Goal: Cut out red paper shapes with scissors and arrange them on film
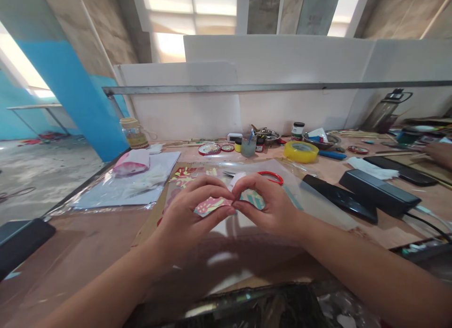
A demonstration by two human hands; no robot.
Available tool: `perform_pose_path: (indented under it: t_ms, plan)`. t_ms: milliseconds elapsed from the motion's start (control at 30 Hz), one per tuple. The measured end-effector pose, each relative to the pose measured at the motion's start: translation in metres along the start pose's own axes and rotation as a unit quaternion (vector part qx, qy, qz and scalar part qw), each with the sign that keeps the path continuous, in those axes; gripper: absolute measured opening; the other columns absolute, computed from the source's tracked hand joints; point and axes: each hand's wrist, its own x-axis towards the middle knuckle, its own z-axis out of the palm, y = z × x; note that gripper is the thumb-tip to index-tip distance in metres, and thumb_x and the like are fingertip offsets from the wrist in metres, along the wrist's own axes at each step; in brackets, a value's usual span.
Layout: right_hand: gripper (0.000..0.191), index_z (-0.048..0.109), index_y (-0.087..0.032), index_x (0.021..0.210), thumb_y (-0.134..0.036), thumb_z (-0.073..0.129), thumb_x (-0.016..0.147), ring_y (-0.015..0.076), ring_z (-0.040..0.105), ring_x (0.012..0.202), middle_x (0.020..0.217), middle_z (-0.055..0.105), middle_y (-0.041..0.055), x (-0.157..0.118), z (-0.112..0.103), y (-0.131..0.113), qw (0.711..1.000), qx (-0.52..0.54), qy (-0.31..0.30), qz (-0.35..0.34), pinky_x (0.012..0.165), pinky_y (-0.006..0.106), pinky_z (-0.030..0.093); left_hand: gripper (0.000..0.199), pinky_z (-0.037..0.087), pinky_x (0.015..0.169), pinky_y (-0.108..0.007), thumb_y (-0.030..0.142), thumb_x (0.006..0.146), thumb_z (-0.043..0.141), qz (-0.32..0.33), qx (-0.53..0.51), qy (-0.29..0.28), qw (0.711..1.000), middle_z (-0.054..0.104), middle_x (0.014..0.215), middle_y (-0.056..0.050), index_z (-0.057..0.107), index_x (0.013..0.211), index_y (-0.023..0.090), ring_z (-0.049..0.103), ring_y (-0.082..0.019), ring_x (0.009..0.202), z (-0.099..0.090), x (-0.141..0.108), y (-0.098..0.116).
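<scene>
My left hand (189,212) and my right hand (273,208) meet over the work surface with thumbs and index fingers pinched, tips touching. Whatever is between the fingertips is too small or hidden to make out. A small white scrap (237,178) shows just behind the right index finger; whether it is held I cannot tell. Below the hands lies a patterned sheet (206,206) in pink, red, cream and teal, under clear film. Red-handled scissors (275,176) lie just beyond the hands, their blades partly hidden by the white scrap.
A yellow tape roll (301,151), a cup of cloudy water (248,147) and paint jars (298,128) stand behind. At right are a black power adapter (379,191) and another person's hand (439,153). White paper (102,191) under plastic lies left, near a lidded jar (134,134).
</scene>
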Motion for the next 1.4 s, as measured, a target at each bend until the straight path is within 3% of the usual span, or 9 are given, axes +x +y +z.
perform_pose_path:
  t_ms: [200, 533, 733, 933, 1233, 1400]
  plan:
    - [0.025, 0.052, -0.020, 0.111, -0.010, 0.052, 0.088, 0.0181, 0.064, 0.092, 0.100, 0.065, 0.0061, -0.0017, -0.0024, -0.0042, 0.998, 0.040, -0.029, -0.030, 0.083, 0.033, 0.054, 0.014, 0.050, 0.090, -0.029, 0.016, 0.086, 0.071, 0.024, 0.046, 0.014, 0.999, 0.065, 0.102, -0.002, 0.066, 0.098, 0.022, 0.062, -0.015, 0.099, 0.0013, 0.0008, 0.0014]
    - [0.024, 0.052, -0.022, 0.117, -0.011, 0.047, 0.095, 0.0181, 0.065, 0.100, 0.106, 0.066, 0.0070, -0.0039, -0.0010, -0.0011, 0.995, 0.087, -0.039, -0.006, 0.089, 0.034, 0.054, 0.016, 0.050, 0.089, -0.032, 0.015, 0.087, 0.069, 0.010, 0.067, 0.012, 0.998, 0.065, 0.105, -0.003, 0.064, 0.099, 0.023, 0.062, -0.017, 0.100, 0.0008, 0.0000, 0.0038]
    - [0.020, 0.054, -0.021, 0.110, -0.011, 0.052, 0.093, 0.0177, 0.065, 0.094, 0.100, 0.067, 0.0062, -0.0020, -0.0008, -0.0023, 0.997, 0.069, -0.027, 0.001, 0.085, 0.033, 0.054, 0.015, 0.050, 0.090, -0.032, 0.015, 0.086, 0.070, 0.008, 0.057, 0.013, 0.998, 0.066, 0.104, -0.003, 0.066, 0.099, 0.022, 0.063, -0.017, 0.100, 0.0003, -0.0006, 0.0043]
    - [0.003, 0.059, -0.020, 0.096, -0.020, 0.061, 0.093, 0.0145, 0.062, 0.076, 0.085, 0.067, 0.0023, 0.0000, -0.0007, 0.0006, 1.000, 0.002, -0.010, 0.003, 0.068, 0.027, 0.051, 0.017, 0.053, 0.085, -0.029, 0.012, 0.090, 0.063, 0.026, 0.016, -0.001, 1.000, 0.070, 0.099, -0.003, 0.072, 0.098, 0.024, 0.065, -0.016, 0.094, -0.0026, 0.0015, 0.0031]
    - [0.006, 0.060, -0.021, 0.096, -0.021, 0.064, 0.091, 0.0139, 0.063, 0.074, 0.084, 0.068, 0.0013, -0.0013, 0.0006, 0.0015, 1.000, -0.006, -0.009, -0.005, 0.069, 0.026, 0.052, 0.010, 0.055, 0.081, -0.030, 0.019, 0.089, 0.067, -0.031, -0.017, -0.008, 0.999, 0.071, 0.092, -0.002, 0.074, 0.091, 0.025, 0.067, -0.017, 0.089, -0.0033, 0.0011, 0.0059]
    - [0.005, 0.059, -0.020, 0.093, -0.022, 0.063, 0.091, 0.0142, 0.063, 0.072, 0.082, 0.068, 0.0015, -0.0004, 0.0017, -0.0006, 1.000, -0.008, 0.000, -0.003, 0.068, 0.026, 0.053, 0.009, 0.054, 0.079, -0.028, 0.017, 0.088, 0.067, -0.018, 0.009, 0.002, 1.000, 0.072, 0.089, -0.002, 0.073, 0.088, 0.024, 0.068, -0.016, 0.086, -0.0010, 0.0031, 0.0066]
